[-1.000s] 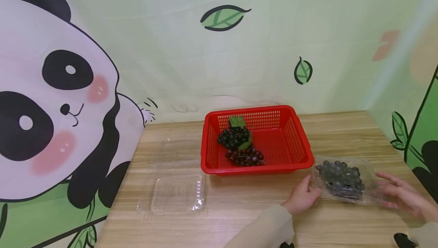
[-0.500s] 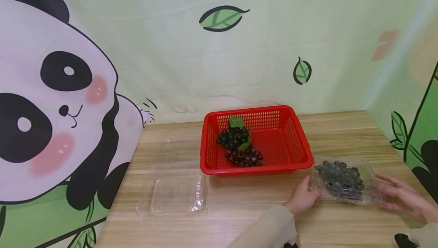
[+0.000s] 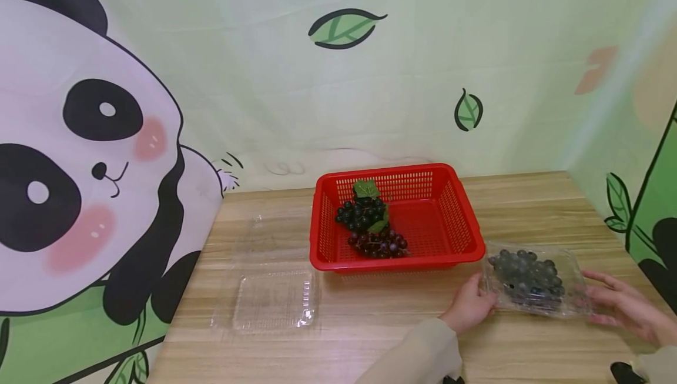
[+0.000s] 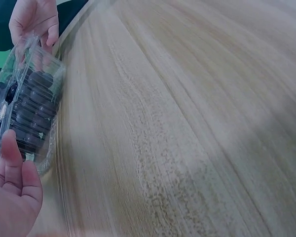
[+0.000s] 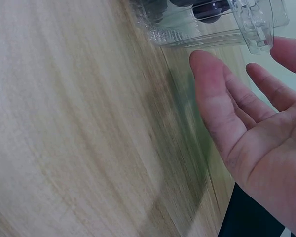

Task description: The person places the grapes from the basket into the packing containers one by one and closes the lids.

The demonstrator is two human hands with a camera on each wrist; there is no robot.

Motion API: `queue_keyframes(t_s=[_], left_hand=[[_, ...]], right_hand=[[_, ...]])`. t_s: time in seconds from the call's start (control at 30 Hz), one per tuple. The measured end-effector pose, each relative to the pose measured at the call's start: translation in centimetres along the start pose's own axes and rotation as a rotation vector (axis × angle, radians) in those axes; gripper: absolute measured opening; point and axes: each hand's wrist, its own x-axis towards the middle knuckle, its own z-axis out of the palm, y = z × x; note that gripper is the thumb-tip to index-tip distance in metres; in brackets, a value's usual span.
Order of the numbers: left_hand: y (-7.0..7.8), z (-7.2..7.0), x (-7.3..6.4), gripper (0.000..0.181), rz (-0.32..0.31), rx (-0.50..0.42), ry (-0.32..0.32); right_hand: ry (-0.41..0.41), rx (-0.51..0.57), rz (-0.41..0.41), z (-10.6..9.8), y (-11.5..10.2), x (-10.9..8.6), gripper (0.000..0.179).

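Observation:
A clear plastic clamshell box (image 3: 572, 275), its lid down, holds dark grapes (image 3: 528, 275) on the wooden table, right of the basket. My left hand (image 3: 468, 306) is at its left end, and in the left wrist view loosely bent fingers (image 4: 11, 148) touch the wall. At the opposite end my right hand (image 3: 624, 306) has its fingers spread and relaxed. The right wrist view has the right thumb (image 5: 214, 94) apart from the box, with one fingertip at the lip. Neither hand visibly wraps round the box; part of the left hand is cut off in its wrist view.
A red plastic basket (image 3: 396, 264) stands at the back middle, holding black grapes (image 3: 361, 214) with green leaves and a bunch of reddish-purple grapes (image 3: 378, 244). Another clear container (image 3: 275, 301) lies unfolded on the left. A printed panda cloth (image 3: 254, 78) hangs behind the table (image 3: 370, 337).
Hardly anything differs. The left sleeve has shifted slightly to the right; both hands stay at the ends of the grape box, which has not moved.

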Motion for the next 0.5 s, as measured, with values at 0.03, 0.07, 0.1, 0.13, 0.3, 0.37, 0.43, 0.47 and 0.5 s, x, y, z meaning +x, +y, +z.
queue_keyframes(t_s=[0.03, 0.07, 0.1, 0.13, 0.3, 0.37, 0.43, 0.47, 0.5], left_hand=[[0.01, 0.01, 0.03, 0.051, -0.005, -0.001, 0.002], [0.03, 0.01, 0.05, 0.051, -0.009, 0.001, 0.004], [0.02, 0.02, 0.09, 0.051, -0.010, 0.006, 0.007], [0.05, 0.02, 0.10, 0.051, -0.009, 0.013, 0.010], [0.13, 0.01, 0.13, 0.051, -0.004, 0.028, 0.007], [0.20, 0.00, 0.09, 0.050, -0.002, 0.020, 0.003], [0.26, -0.03, 0.05, 0.050, -0.007, 0.011, 0.002], [0.27, -0.04, 0.04, 0.050, -0.006, 0.013, 0.003], [0.27, -0.04, 0.03, 0.050, -0.006, 0.015, 0.007]], right_hand=[[-0.004, -0.001, -0.003, -0.02, -0.01, 0.03, 0.023], [-0.010, -0.004, -0.005, -0.03, -0.02, 0.06, 0.023], [-0.012, -0.002, -0.006, -0.04, -0.02, 0.08, 0.023], [-0.014, -0.004, -0.006, -0.05, -0.04, 0.10, 0.023], [-0.029, 0.001, -0.010, -0.07, -0.09, 0.08, 0.022], [-0.032, 0.002, -0.010, -0.06, -0.14, 0.06, 0.022], [-0.028, 0.004, -0.007, -0.04, -0.17, 0.06, 0.022], [-0.024, 0.005, -0.004, -0.04, -0.18, 0.07, 0.022], [-0.021, 0.005, 0.000, -0.03, -0.19, 0.09, 0.022]])
